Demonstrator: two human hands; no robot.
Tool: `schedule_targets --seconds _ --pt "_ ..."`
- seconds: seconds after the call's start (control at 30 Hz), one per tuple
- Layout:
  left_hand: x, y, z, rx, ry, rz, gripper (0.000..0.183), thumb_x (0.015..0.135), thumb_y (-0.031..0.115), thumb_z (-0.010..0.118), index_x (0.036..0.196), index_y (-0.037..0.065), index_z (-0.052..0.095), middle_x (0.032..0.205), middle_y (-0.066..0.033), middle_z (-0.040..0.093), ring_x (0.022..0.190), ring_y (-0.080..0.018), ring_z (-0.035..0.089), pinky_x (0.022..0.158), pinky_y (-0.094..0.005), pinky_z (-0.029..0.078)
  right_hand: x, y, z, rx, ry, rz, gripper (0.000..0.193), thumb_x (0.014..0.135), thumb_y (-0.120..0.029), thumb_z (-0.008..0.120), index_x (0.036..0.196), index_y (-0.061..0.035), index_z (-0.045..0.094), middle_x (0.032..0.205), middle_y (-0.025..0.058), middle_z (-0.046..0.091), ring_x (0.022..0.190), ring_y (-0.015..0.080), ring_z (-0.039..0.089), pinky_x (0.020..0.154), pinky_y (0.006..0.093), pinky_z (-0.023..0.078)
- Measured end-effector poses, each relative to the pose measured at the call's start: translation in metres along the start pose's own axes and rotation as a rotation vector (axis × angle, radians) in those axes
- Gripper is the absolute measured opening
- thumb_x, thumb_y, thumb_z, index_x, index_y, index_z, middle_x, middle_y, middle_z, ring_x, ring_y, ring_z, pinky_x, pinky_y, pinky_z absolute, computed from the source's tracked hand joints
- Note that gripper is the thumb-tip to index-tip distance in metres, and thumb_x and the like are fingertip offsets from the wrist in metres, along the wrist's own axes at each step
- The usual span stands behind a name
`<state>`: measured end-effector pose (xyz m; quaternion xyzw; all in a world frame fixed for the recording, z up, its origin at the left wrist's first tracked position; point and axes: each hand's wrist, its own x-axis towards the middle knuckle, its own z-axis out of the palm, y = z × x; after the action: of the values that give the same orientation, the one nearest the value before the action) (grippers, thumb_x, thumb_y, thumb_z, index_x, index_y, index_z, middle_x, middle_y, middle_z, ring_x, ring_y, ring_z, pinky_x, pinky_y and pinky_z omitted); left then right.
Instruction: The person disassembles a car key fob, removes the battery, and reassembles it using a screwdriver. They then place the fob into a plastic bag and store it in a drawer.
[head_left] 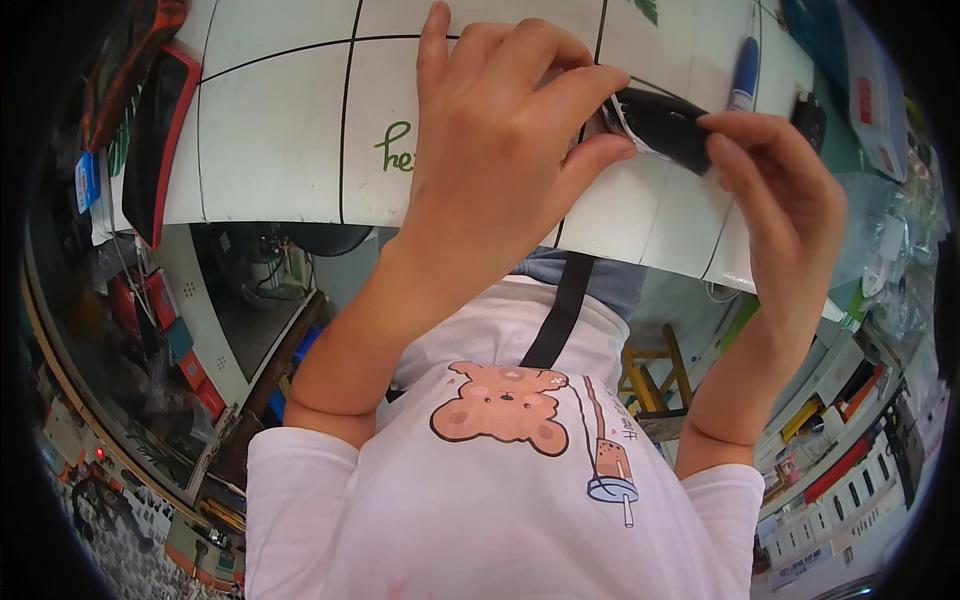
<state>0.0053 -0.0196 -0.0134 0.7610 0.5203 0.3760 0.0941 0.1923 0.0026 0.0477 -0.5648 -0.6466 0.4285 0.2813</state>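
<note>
Between my hands, over the white table, is a small black oblong piece with a pale, shiny edge on its left side; its exact kind I cannot make out. My left hand pinches the left end between thumb and forefinger, its little finger raised. At the opposite end, the thumb and forefinger of my right hand grip the piece, the other fingers curled. The fingertips hide both ends.
The table top is white with black grid lines. A blue-and-white pen and a small black object lie beyond my right hand. At the right stand a translucent box and plastic bags. A red-edged black case lies left.
</note>
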Motion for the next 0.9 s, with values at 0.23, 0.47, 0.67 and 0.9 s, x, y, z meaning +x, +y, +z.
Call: schedule_targets --seconds 0.23,0.47,0.67,0.9 --pt "0.000 0.000 -0.001 -0.010 -0.002 -0.014 0.034 0.063 0.019 0.075 0.096 0.013 0.067 0.090 0.0000 0.059 0.088 -0.0190 0.054 0.097 -0.0457 0.026 0.017 0.000 -0.007 -0.172 -0.200 -0.040 0.007 0.086 -0.002 0.055 0.091 0.0022 0.058 0.079 -0.0018 0.054 0.073 0.0038 0.046 0.064 0.0166 0.035" --pt "0.000 0.000 0.000 -0.013 0.000 -0.023 0.034 0.063 0.018 0.075 0.095 0.012 0.068 0.090 -0.0002 0.060 0.087 -0.0188 0.054 0.095 -0.0442 0.028 0.023 -0.007 -0.006 -0.258 -0.280 -0.039 0.006 0.087 -0.002 0.054 0.090 0.0024 0.056 0.078 -0.0008 0.053 0.074 0.0031 0.047 0.067 0.0164 0.036" --pt "0.000 -0.001 0.000 -0.028 -0.007 -0.017 0.034 0.063 0.017 0.075 0.095 0.012 0.068 0.090 -0.0004 0.060 0.086 -0.0186 0.054 0.093 -0.0428 0.030 0.024 -0.012 -0.005 -0.326 -0.294 -0.050 0.003 0.085 0.000 0.054 0.087 0.0028 0.054 0.077 -0.0004 0.053 0.073 0.0027 0.047 0.065 0.0163 0.036" --pt "-0.002 -0.002 0.001 -0.022 -0.008 -0.018 0.033 0.062 0.016 0.075 0.094 0.012 0.068 0.090 -0.0006 0.060 0.086 -0.0183 0.054 0.091 -0.0413 0.032 0.025 -0.005 -0.003 -0.128 -0.356 -0.107 0.003 0.086 0.001 0.052 0.085 0.0024 0.050 0.074 -0.0012 0.048 0.069 0.0029 0.043 0.062 0.0171 0.035"
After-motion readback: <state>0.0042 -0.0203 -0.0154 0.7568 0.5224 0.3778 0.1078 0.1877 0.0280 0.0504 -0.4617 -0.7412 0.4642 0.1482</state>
